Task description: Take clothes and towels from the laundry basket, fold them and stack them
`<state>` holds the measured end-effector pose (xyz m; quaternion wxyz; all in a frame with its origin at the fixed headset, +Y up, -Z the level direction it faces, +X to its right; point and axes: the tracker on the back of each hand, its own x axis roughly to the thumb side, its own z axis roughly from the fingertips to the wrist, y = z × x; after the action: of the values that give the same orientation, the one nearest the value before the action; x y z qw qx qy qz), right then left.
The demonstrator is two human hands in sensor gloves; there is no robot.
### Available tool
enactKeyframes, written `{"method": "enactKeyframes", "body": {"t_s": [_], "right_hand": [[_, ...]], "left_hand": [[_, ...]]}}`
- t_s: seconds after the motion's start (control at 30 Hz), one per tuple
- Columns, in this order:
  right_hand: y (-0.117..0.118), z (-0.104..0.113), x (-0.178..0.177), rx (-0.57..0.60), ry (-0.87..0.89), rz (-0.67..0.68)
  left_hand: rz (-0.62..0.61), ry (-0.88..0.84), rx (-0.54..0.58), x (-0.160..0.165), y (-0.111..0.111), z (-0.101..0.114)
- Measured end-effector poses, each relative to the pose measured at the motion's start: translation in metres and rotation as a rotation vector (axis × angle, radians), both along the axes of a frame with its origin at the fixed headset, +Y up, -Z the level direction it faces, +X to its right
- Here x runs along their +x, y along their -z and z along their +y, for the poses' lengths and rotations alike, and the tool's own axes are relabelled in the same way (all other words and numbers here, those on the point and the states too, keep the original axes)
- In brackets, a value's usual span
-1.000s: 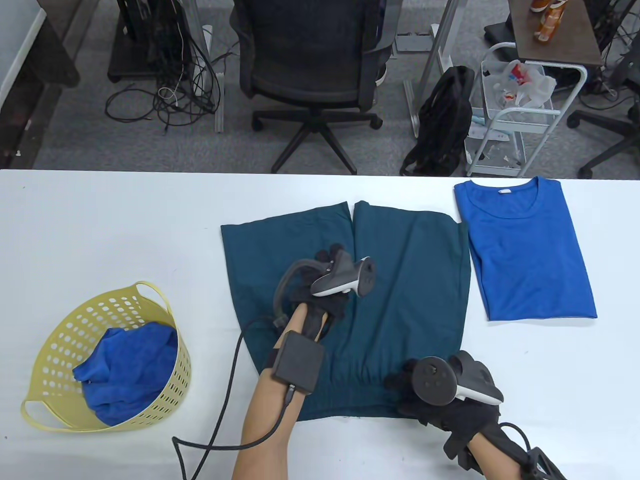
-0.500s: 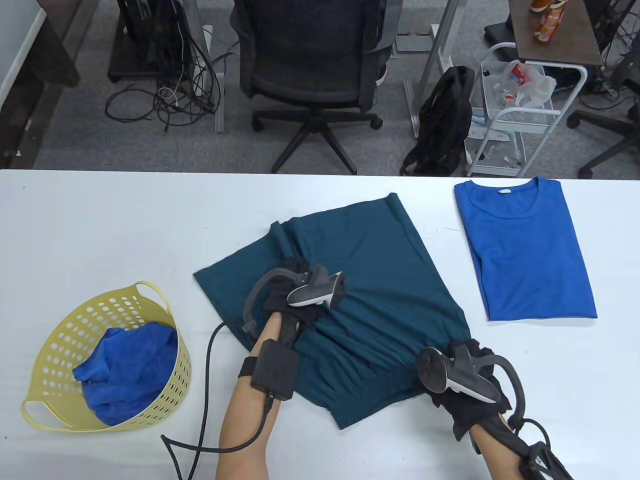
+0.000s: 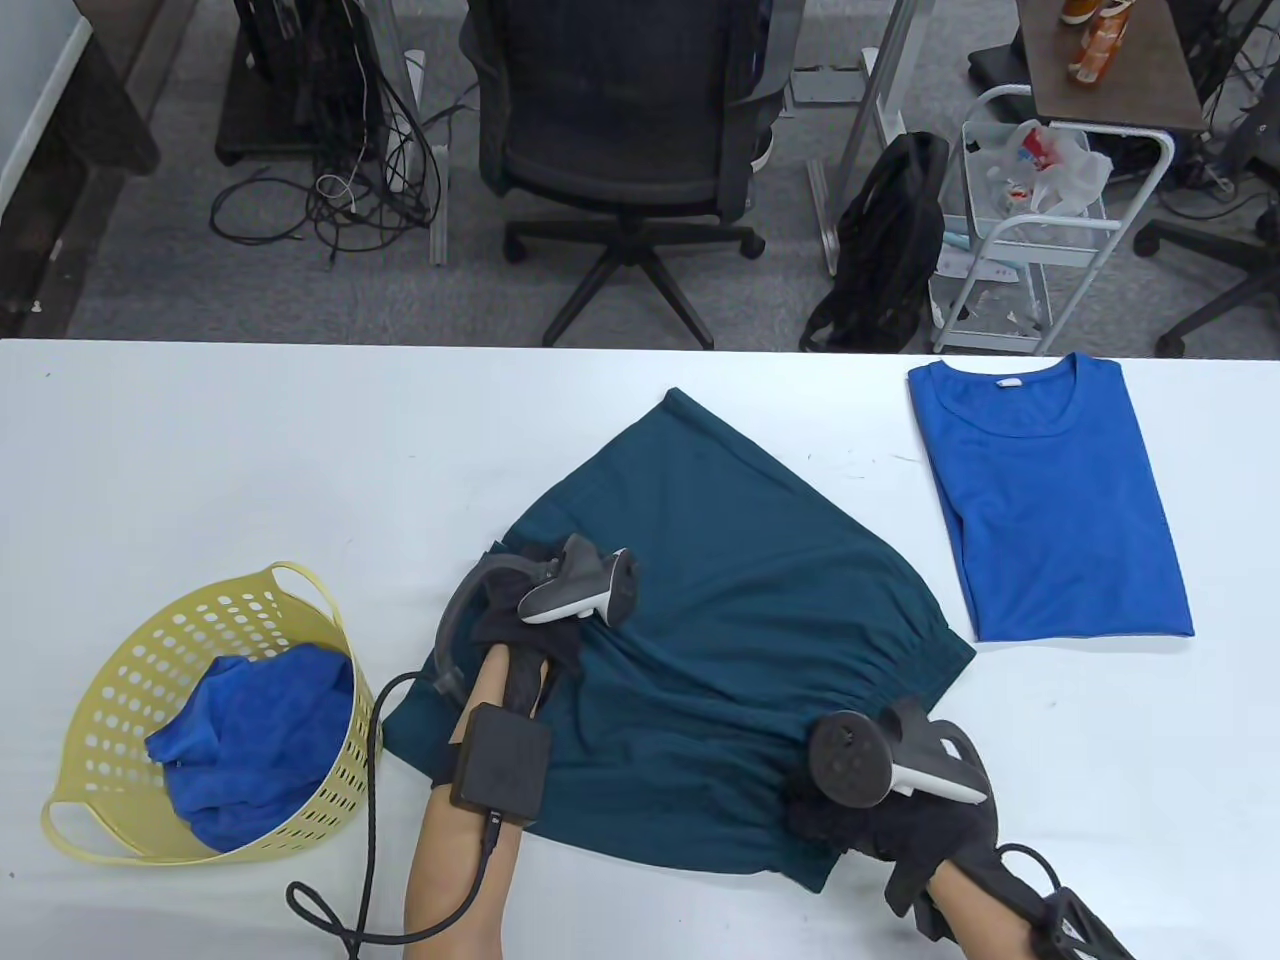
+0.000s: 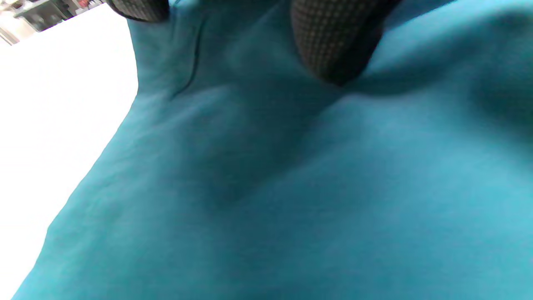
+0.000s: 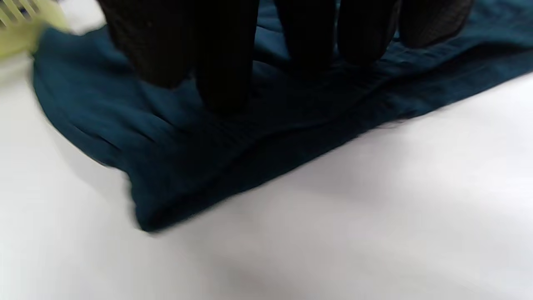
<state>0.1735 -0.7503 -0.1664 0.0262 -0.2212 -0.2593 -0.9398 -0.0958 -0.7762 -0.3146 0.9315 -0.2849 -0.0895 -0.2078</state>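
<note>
The dark teal knit shorts with a gathered elastic waistband [image 3: 700, 640] lie mid-table, skewed on a diagonal, waistband toward the near edge, one hem corner pointing to the far side. We judge the step in hand to be squaring the garment up for a fold.

Our left hand [image 3: 535, 620] rests on the cloth near its left edge — in the left wrist view a gloved fingertip [image 4: 333, 46] presses a dent into the fabric, so the fingers look laid down on it, not pinching; whether any are curled we cannot tell. Our right hand [image 3: 880, 800] sits on the waistband at the near right corner; its fingers [image 5: 225, 62] hang fairly straight and touch the gathered band, holding nothing that we can see.

To do this well, we should keep both palms flat and pivot the cloth as one piece — dragging one corner alone will bunch the gathers. Get the waistband parallel to the near table edge, smooth outward from centre, then fold.

The bright blue folded T-shirt [image 3: 1050, 500] lies just right of the shorts, their corners almost meeting; don't nudge it. The yellow perforated plastic laundry basket [image 3: 110, 700] stands at the left, a blue terry towel [image 3: 250, 740] inside. The white table [image 3: 250, 450] carries all of this.
</note>
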Motion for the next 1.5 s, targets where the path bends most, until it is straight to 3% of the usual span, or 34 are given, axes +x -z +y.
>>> {"method": "enactKeyframes", "body": {"t_s": [0.1, 0.23, 0.33, 0.57, 1.1, 1.33, 1.47, 1.5], "right_hand": [[0.006, 0.000, 0.008, 0.059, -0.057, -0.086], [0.025, -0.017, 0.028, 0.222, -0.295, -0.188], [0.037, -0.022, 0.048, 0.224, -0.264, -0.262], [0.047, -0.026, 0.077, 0.196, -0.076, -0.332], [0.047, -0.030, 0.087, 0.198, 0.068, -0.330], [0.047, -0.031, 0.088, 0.201, 0.086, -0.327], [0.046, -0.031, 0.088, 0.206, 0.088, -0.328], [0.046, -0.031, 0.088, 0.207, 0.088, -0.328]], "left_hand": [[-0.013, -0.027, 0.044, 0.000, -0.003, 0.005], [-0.009, -0.043, 0.056, 0.000, -0.018, 0.007], [-0.046, -0.049, 0.082, 0.001, -0.036, 0.007], [-0.036, -0.216, 0.022, -0.012, -0.072, 0.001], [-0.007, -0.233, 0.043, -0.031, -0.108, -0.004], [-0.035, -0.371, 0.151, -0.046, -0.120, -0.009], [-0.109, -0.505, 0.350, -0.038, -0.138, 0.025], [-0.140, -0.533, 0.349, -0.034, -0.142, 0.031]]}}
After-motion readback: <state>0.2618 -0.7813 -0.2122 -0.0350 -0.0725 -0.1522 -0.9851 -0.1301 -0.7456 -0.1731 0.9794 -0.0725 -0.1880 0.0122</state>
